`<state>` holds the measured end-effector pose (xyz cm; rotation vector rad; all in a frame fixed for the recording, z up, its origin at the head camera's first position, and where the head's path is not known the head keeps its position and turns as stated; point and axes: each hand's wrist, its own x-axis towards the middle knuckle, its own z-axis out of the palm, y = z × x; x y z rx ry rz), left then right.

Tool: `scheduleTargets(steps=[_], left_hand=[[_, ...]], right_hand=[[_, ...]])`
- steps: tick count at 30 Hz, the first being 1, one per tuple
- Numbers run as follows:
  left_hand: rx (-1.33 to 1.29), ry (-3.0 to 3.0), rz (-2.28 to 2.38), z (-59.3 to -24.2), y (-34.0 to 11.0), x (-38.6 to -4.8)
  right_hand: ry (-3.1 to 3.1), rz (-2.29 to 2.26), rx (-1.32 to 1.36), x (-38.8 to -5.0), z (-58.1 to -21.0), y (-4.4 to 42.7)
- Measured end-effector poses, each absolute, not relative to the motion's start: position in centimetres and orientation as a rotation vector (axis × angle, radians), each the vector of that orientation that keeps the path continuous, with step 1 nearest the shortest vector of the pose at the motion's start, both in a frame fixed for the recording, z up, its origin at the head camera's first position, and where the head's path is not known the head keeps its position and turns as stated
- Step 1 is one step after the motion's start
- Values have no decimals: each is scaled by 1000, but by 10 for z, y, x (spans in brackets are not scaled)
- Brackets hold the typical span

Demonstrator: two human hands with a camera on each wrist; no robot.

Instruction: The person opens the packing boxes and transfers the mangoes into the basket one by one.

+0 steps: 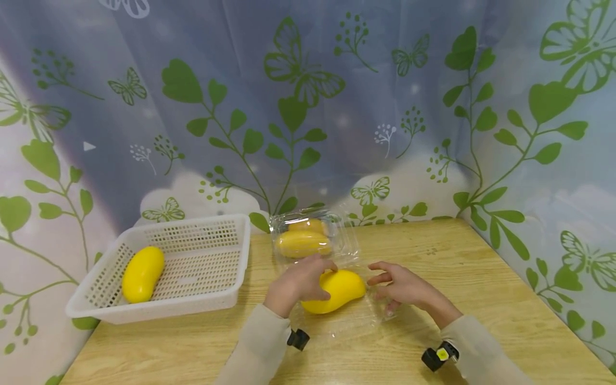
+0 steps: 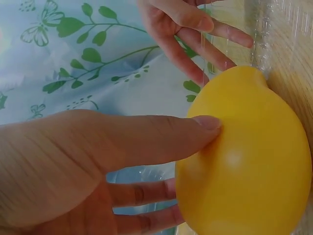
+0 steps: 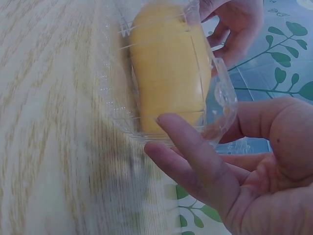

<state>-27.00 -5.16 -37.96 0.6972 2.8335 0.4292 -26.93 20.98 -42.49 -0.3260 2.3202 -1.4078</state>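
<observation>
Gripping a yellow mango (image 1: pixel 344 291), the left hand (image 1: pixel 302 282) had thumb and fingers parted by the fruit's thickness; the thumb lay on its surface while the fingers ran behind, tips hidden in the left wrist view, which cut off one end of the mango. The fruit was at the near part of a clear plastic box (image 3: pixel 229 105), whose edges were hard to trace. Beside its other end, the right hand (image 1: pixel 398 286) held its fingers loosely spread; whether they touched the plastic, I could not tell. Glare partly veiled two more mangoes (image 1: pixel 304 244) farther back, one mostly hidden behind the other.
</observation>
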Motion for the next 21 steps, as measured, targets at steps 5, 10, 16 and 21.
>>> scheduleTargets(steps=[5, 10, 16, 21], left_hand=[[694, 2846, 402, -380, -52, -267], [668, 2832, 393, -381, -51, -265], [678, 2829, 355, -381, -52, -262], [707, 2818, 299, -379, -53, -263]], right_hand=[[2310, -1405, -319, -269, -425, 209], [2300, -1416, -318, -267, -426, 209], [2298, -1407, -328, -267, -428, 210], [2304, -1403, -347, -269, -426, 210]])
